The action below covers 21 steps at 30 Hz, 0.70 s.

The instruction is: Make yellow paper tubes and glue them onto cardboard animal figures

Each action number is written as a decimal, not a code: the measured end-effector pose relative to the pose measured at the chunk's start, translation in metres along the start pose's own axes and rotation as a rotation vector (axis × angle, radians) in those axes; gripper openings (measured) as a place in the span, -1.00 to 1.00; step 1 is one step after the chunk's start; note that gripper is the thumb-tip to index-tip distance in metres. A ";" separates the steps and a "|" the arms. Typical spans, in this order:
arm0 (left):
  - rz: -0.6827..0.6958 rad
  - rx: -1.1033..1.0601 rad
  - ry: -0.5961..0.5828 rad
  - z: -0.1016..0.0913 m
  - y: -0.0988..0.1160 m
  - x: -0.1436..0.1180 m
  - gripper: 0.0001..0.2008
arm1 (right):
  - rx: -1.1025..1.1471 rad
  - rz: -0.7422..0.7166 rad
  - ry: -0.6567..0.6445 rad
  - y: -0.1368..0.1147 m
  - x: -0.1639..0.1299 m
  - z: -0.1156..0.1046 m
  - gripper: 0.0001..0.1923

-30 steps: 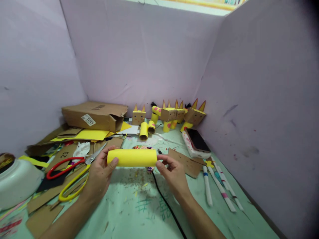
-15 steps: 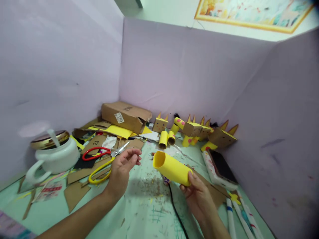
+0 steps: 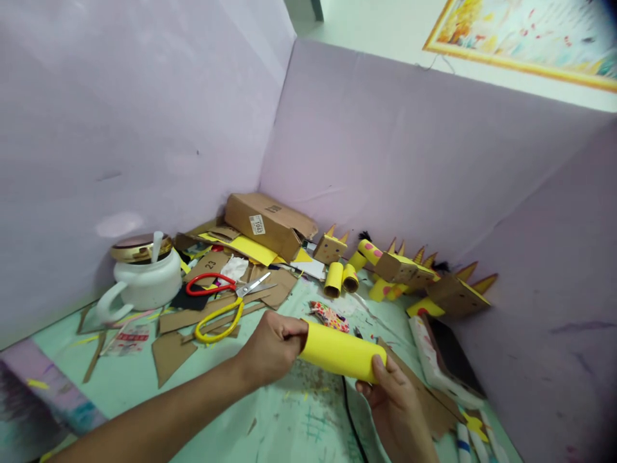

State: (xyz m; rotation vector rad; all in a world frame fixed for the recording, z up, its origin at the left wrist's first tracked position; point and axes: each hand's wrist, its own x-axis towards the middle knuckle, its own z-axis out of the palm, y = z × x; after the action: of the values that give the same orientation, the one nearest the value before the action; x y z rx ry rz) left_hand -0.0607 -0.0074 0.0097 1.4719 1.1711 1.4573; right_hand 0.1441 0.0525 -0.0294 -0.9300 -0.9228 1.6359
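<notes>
A yellow paper tube [image 3: 344, 352] is held level between my hands, above the green table. My right hand [image 3: 398, 402] grips its right end, with the thumb on top and the fingers below. At the tube's left opening is my left hand [image 3: 274, 350], its fingers curled and closed on the rim. Some fingertips seem to go inside the opening, but the tube hides them. Just behind the tube lies a floral-patterned thing [image 3: 330, 315], partly covered by it. Scissors [image 3: 238, 296] with one red and one yellow handle lie open, beyond my left hand.
Cardboard scraps [image 3: 173, 360] and a white lidded pot [image 3: 147, 283] are on the left. A cardboard box [image 3: 270, 222] stands at the back. Two yellow tubes [image 3: 333, 280] and several horned cardboard heads [image 3: 456, 296] line the back right. A phone [image 3: 453, 354] and markers [image 3: 463, 444] lie right; a black cord [image 3: 351, 418] runs forward.
My left hand has moved right and closed on the tube's left end; before, it was apart from it. The tube is slightly lower and more level. The view has shifted left.
</notes>
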 end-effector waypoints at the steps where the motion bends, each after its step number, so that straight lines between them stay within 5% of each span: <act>1: -0.029 -0.008 -0.041 0.000 0.000 0.001 -0.67 | -0.011 0.010 -0.010 0.001 0.000 -0.001 -0.66; 12: -0.257 -0.112 -0.182 -0.003 0.000 0.004 -0.74 | 0.003 0.088 -0.010 -0.010 -0.003 0.001 -0.73; 18: -0.065 0.005 -0.168 -0.004 0.011 -0.002 -0.81 | 0.147 0.345 0.065 -0.017 -0.005 0.005 -0.87; 21: 0.029 0.087 -0.131 -0.004 0.018 -0.004 -0.86 | -0.017 0.407 0.020 -0.017 -0.004 -0.001 -0.81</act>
State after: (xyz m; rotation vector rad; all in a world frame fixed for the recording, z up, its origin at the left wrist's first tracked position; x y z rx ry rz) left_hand -0.0623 -0.0166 0.0256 1.6243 1.1498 1.3217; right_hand 0.1518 0.0523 -0.0142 -1.2014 -0.7675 1.9557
